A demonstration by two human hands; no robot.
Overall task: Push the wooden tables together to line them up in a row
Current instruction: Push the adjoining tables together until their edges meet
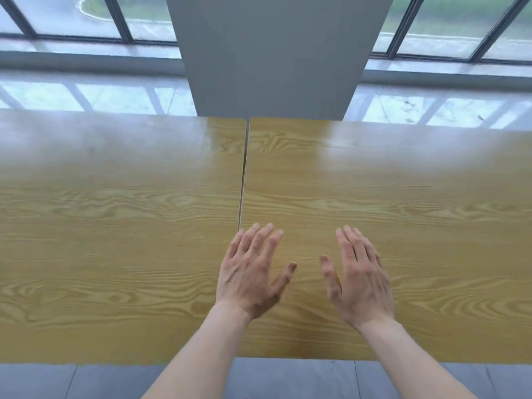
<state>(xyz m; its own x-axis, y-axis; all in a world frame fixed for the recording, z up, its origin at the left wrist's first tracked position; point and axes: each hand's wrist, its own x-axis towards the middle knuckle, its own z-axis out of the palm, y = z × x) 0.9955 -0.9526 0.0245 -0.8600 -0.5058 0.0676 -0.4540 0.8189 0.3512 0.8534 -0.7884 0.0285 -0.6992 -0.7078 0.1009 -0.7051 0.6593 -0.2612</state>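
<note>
Two wooden tables stand side by side in front of me, the left table (pixel 115 226) and the right table (pixel 403 211). A thin dark seam (pixel 243 174) runs between them, and their far and near edges line up. My left hand (pixel 250 272) is open, fingers spread, over the near end of the seam, mostly above the right table's left edge. My right hand (pixel 359 277) is open too, above the right table a little further right. Neither hand holds anything. I cannot tell whether the palms touch the wood.
A wide grey pillar (pixel 273 53) rises just behind the tables at the seam. Large windows (pixel 86 18) with dark frames run along the far wall above a glossy pale floor (pixel 86 96). Grey floor tiles (pixel 288 378) show at the tables' near edge.
</note>
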